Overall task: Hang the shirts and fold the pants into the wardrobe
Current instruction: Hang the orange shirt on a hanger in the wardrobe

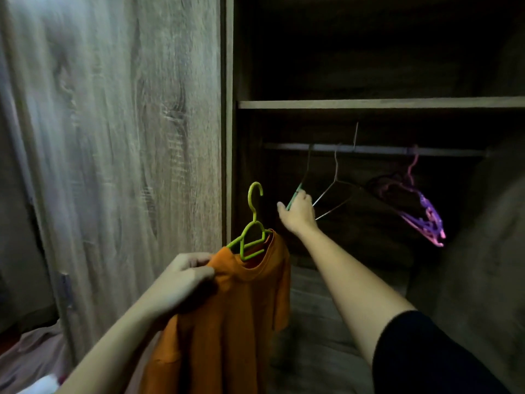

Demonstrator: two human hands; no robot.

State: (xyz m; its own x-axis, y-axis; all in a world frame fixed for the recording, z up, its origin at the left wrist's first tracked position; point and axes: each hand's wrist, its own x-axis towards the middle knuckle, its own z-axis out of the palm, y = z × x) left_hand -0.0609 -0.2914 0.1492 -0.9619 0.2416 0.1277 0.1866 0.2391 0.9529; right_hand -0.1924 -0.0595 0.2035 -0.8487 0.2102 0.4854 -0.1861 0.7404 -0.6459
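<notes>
**Head cam only, facing into wardrobe**

Single wide-angle view from the wearer's head, aimed forward and slightly down into the open wardrobe (227, 137). Close in: left hand (181, 280) lower centre, right hand (298, 211) mid-frame. Door (113, 137) fills frame left; shelf (369, 104) and rail (383, 150) right of centre.

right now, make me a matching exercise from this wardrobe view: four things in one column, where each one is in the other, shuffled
Things:
1 orange shirt
2 lime green hanger
3 teal wire hanger
4 purple and pink hangers

Places:
A bunched on the rod, far right
B pinched at the shoulder by the left hand
C gripped by the right hand, below the rod
D in the shirt's neck, hook free

Pairs: 1-B, 2-D, 3-C, 4-A
</notes>
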